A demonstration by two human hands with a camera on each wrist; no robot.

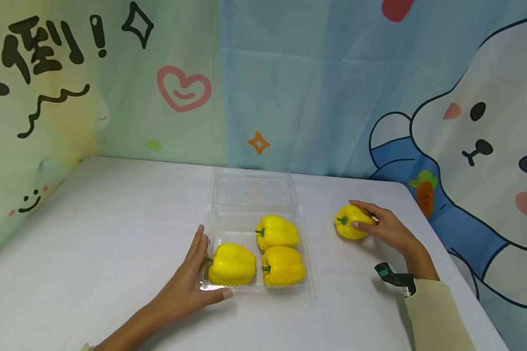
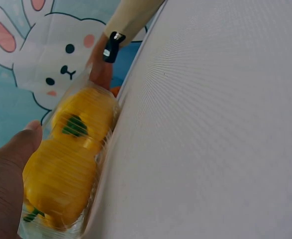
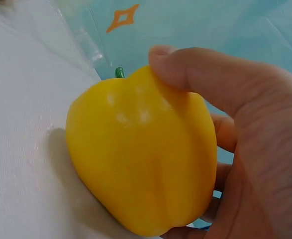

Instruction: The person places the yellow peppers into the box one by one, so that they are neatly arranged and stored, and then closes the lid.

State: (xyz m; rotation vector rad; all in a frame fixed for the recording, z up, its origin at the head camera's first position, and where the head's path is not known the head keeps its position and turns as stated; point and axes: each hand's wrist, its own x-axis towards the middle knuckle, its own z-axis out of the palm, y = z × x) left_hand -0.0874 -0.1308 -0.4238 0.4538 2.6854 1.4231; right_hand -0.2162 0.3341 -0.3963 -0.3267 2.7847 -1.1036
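A clear plastic clamshell container [image 1: 234,235] lies open on the table, its lid [image 1: 254,190] folded back. Inside are three yellow bell peppers: one at the front left [image 1: 232,264], one at the back right [image 1: 277,232] and one at the front right [image 1: 283,266]. My left hand [image 1: 189,282] rests against the container's front left corner, fingers extended along its left side and thumb by the front edge. To the right of the container, my right hand [image 1: 391,231] grips another yellow bell pepper [image 3: 141,149] between thumb and fingers. That pepper's green stem [image 1: 342,220] points left.
The white table [image 1: 114,234] ends at a right edge near my right forearm. A printed curtain [image 1: 298,97] with cartoon figures hangs behind and beside the table. A black strap device [image 1: 395,278] is on my right wrist, next to a beige sleeve [image 1: 436,314].
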